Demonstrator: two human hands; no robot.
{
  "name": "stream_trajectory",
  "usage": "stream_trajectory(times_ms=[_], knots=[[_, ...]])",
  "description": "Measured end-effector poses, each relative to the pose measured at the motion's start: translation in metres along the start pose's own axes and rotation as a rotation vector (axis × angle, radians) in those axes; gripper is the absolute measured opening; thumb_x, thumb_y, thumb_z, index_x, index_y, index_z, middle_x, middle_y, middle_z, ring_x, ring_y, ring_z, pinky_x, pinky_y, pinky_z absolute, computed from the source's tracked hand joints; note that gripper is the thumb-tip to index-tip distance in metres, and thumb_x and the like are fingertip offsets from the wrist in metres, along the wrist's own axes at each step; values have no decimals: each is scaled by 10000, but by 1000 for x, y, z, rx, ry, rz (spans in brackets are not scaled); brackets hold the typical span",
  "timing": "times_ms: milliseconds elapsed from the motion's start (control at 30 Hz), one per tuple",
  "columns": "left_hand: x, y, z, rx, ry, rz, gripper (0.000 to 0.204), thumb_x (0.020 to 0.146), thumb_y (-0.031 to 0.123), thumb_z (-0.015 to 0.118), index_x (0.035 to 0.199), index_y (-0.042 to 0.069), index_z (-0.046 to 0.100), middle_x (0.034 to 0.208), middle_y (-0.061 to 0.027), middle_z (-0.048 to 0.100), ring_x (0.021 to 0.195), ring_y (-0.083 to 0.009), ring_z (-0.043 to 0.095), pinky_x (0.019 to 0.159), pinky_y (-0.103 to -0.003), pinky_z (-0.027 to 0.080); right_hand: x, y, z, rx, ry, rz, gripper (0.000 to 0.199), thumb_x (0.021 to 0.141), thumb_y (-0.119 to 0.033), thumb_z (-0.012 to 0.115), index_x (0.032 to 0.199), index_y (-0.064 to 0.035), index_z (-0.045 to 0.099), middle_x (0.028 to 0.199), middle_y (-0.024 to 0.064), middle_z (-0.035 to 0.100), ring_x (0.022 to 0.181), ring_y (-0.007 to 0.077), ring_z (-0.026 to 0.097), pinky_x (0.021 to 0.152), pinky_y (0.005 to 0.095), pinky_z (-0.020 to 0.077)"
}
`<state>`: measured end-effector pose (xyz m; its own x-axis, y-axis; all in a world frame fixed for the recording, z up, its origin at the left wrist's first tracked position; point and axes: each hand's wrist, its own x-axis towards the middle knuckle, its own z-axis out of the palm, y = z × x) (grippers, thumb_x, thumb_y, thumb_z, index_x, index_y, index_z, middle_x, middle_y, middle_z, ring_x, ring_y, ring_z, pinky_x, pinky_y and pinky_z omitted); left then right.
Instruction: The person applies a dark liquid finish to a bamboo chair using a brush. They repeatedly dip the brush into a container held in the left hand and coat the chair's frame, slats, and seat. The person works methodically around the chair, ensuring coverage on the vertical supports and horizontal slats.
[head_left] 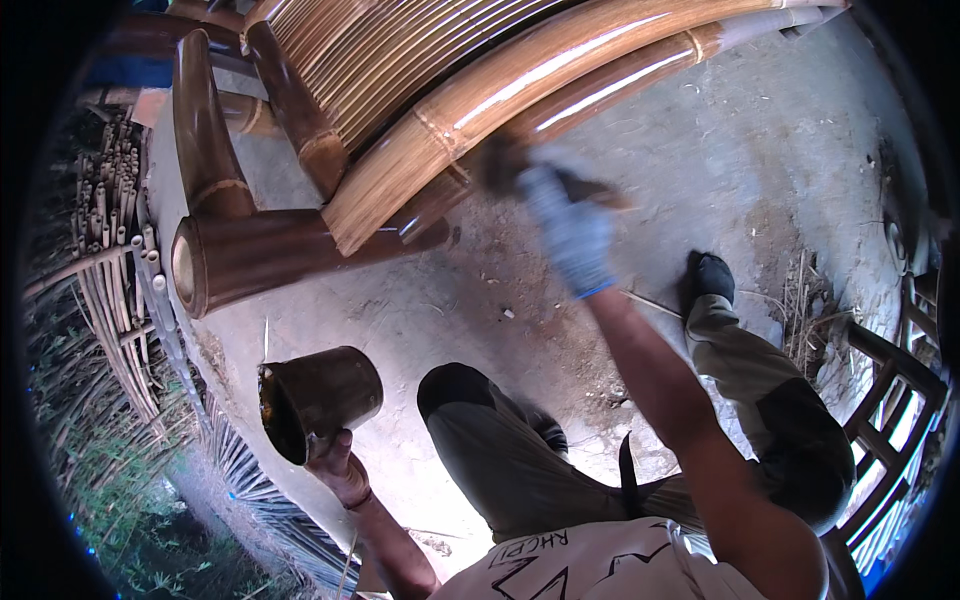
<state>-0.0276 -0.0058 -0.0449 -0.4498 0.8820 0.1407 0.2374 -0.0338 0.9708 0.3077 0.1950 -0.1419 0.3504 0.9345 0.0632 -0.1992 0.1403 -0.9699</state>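
My left hand (342,470) grips a brown cylindrical can (335,388) from below. The can is tilted, its mouth turned left, and its inside looks dark and wet. My right hand (570,225), in a pale blue-grey glove, is closed around a paintbrush (503,165) that is smeared by motion. The brush's dark head is at the lower bamboo pole (600,98) of a large piece of bamboo furniture. Above that runs a thick, light brown pole (440,130) with a glossy streak. A dark, shiny bamboo leg (260,255) lies at the furniture's left end.
Thin bamboo slats (390,50) fill the furniture's upper part. Bundled bamboo canes (105,210) stand at the left, with green plants below. A dark bamboo frame (890,400) is at the right edge. My legs (500,450) are spread over the concrete floor (800,130).
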Motion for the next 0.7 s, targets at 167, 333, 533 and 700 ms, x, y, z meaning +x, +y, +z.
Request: stream_trajectory(times_ms=[167, 333, 533, 700], knots=[[-2, -3, -6, 4, -8, -3, 670, 749, 83, 771, 1364, -24, 527, 1393, -125, 556, 1296, -273, 499, 1147, -434, 331, 11, -3, -69, 602, 752, 210, 289, 961, -279, 647, 1164, -78, 606, 1028, 70, 674, 849, 179, 673, 667, 321, 586], [2, 9, 4, 37, -77, -73, 652, 749, 86, 777, 1350, -21, 548, 1387, -124, 568, 1301, -265, 499, 1161, -428, 308, -50, 65, 34, 1095, 544, 672, 321, 925, -392, 667, 1131, -156, 594, 1015, 34, 645, 832, 185, 646, 708, 347, 588], [-3, 4, 10, -42, -66, -53, 676, 726, 65, 788, 1353, -15, 549, 1385, -117, 573, 1294, -264, 505, 1167, -433, 299, -91, 90, 97, 1075, 463, 936, 321, 946, -303, 650, 1234, -171, 594, 1078, 55, 666, 904, 236, 662, 746, 428, 584], [-5, 5, 24, -23, -71, -38, 653, 731, 69, 779, 1340, -20, 561, 1383, -125, 574, 1292, -272, 507, 1162, -437, 304, -85, 78, 81, 891, 454, 993, 305, 947, -260, 638, 1198, -92, 597, 1067, 88, 662, 869, 269, 675, 674, 451, 601]])
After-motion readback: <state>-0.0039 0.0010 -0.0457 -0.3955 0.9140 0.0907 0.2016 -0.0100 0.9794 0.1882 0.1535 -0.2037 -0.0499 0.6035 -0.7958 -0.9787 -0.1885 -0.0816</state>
